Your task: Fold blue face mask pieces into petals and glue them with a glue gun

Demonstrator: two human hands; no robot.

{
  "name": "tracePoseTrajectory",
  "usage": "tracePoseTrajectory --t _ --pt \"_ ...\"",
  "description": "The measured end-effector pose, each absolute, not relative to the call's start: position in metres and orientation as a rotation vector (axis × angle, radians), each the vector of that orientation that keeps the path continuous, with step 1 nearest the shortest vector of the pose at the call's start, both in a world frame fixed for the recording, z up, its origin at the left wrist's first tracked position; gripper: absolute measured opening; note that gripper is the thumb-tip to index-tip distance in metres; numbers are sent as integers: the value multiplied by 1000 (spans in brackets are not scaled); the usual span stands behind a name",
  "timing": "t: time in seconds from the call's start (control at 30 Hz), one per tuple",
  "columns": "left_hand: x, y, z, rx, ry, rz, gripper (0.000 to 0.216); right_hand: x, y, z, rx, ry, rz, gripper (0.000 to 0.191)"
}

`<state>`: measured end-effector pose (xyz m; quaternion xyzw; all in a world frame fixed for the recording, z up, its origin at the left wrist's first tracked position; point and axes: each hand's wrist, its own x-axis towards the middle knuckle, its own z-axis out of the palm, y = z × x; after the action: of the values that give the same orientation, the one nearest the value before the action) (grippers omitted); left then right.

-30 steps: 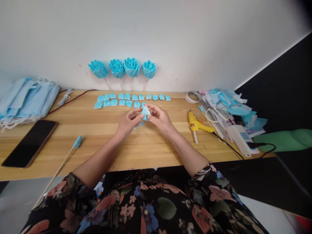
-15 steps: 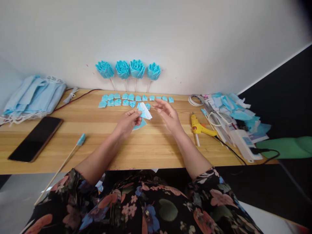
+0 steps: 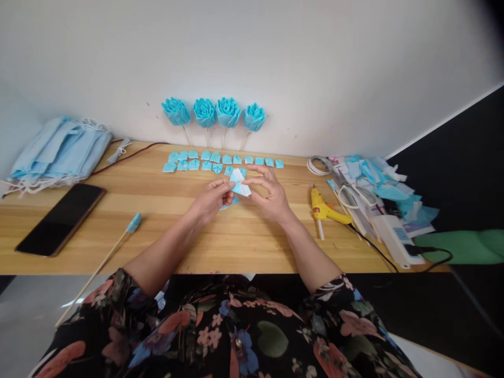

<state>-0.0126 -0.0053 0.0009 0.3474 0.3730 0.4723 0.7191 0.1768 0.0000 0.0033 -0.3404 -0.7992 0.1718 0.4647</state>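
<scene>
My left hand (image 3: 210, 200) and my right hand (image 3: 269, 195) meet over the middle of the wooden table (image 3: 236, 241), both pinching a small light-blue folded fabric piece (image 3: 239, 184). Another blue scrap (image 3: 230, 202) lies on the table just under my left fingers. Behind the hands, two rows of several small folded blue pieces (image 3: 220, 161) are laid out. Several blue fabric roses on sticks (image 3: 216, 113) lean against the white wall.
A yellow glue gun (image 3: 326, 210) lies to the right, its cord running to a pile of blue scraps, scissors and packets (image 3: 378, 191). A stack of blue face masks (image 3: 59, 152) and a black phone (image 3: 61, 218) lie left. A stick with a blue tip (image 3: 114, 249) overhangs the front edge.
Half a second ago my right hand had let go and opened beside the piece. It has come back and pinches the folded piece together with my left hand.
</scene>
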Motion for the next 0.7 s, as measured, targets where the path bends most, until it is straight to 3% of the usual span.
tracePoseTrajectory --t 0.7 --pt "-12 -7 -1 897 860 1014 27 176 1 1 -863 -1916 557 18"
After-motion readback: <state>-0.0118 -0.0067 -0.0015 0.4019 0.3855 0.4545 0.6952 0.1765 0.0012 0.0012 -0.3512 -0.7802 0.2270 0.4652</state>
